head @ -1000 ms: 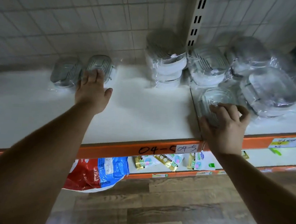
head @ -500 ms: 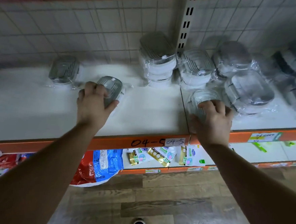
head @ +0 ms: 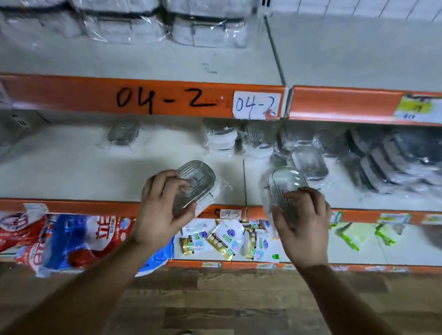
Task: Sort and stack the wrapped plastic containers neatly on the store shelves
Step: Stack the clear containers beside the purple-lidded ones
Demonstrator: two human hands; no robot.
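My left hand [head: 163, 210] grips a wrapped oval container with a ribbed clear lid [head: 196, 181], lifted over the front edge of the white middle shelf [head: 65, 167]. My right hand [head: 303, 225] grips a second wrapped oval container [head: 284, 183] at the same height, just right of the shelf seam. One more oval container [head: 123, 134] lies alone at the back left of that shelf. A short stack of white wrapped containers [head: 222, 138] stands at the back centre, with further wrapped ones [head: 309, 161] to its right.
The upper shelf with the orange rail marked 04-2 [head: 167, 98] carries stacked wrapped rectangular boxes [head: 121, 11] on its left half. Dark wrapped containers [head: 398, 161] crowd the middle shelf's right end. The lowest shelf holds red and blue bags [head: 53, 236] and small sachets [head: 222, 240]. Wooden floor lies below.
Both hands have closed on their containers, lifted them off the shelf and drawn them back towards the front edge. My view has pulled back and up, so the upper shelf now shows.
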